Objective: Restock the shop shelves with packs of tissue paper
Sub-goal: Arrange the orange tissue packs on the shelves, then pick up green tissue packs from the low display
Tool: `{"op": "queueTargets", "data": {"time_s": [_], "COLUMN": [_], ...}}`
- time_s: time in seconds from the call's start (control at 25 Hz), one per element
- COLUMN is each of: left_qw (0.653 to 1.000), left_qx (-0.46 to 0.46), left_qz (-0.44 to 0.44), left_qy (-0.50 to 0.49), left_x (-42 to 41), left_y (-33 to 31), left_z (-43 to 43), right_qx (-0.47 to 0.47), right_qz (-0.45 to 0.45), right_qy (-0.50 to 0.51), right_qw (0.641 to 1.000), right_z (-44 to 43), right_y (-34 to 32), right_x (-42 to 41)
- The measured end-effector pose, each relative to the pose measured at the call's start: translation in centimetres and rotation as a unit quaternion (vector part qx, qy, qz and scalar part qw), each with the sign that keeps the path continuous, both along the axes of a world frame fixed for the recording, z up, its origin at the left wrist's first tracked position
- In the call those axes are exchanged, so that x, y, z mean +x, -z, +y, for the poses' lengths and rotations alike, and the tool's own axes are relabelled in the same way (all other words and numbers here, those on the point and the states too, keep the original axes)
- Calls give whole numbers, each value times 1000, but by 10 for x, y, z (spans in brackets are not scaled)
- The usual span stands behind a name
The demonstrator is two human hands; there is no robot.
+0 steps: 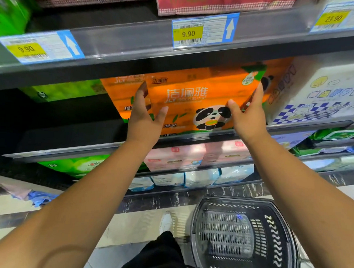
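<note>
Orange pack (193, 98) at 12 o'clock: smooth, glossy plastic film that catches the light. Shelf rail (125, 41) at 11 o'clock: clear shiny plastic over dark matt metal, carrying a paper label (187, 34). Basket (238, 236) at 5 o'clock: dark matt slotted plastic. Floor (133, 222): polished tile.

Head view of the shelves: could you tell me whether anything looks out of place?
Crumpled pink and blue material lies loose at the foot of the shelving, far left; it looks discarded.

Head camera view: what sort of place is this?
Likely a shop aisle: 9.90 price tags on shelf edges, an orange panda tissue pack among others, a black shopping basket on the floor.
</note>
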State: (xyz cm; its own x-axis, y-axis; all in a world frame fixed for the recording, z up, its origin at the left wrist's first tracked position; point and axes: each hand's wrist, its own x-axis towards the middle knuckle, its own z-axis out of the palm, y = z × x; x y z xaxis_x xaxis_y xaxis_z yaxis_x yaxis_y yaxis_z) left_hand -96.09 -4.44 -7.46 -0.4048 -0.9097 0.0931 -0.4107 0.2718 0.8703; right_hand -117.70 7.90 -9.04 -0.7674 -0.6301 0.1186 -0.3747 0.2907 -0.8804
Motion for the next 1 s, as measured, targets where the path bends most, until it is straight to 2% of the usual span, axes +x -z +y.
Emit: {"op": "queueTargets", "data": {"time_s": [0.12,0.24,0.32,0.52,0.68,1.0], "left_qw": [995,989,983,956,938,916], "left_qx": [-53,-83,-110,-147,-184,-123], "left_qz": [-89,-122,-144,-256,-293,-349], "left_qy": [-7,-10,-5,-4,-26,-152], "left_x": [12,23,35,88,140,289], "left_y": [-1,1,3,13,13,19], "left_z": [11,34,51,87,109,136], "right_qx": [27,80,135,259,267,225], "right_qz": [-6,3,66,228,276,358], "right_qy": [18,4,-38,-147,-230,-355], "right_qw": [999,997,988,927,894,834], "right_z": [11,35,51,70,65,26], "right_y": [2,5,7,-4,-11,-6], "right_x": [10,28,39,85,133,273]}}
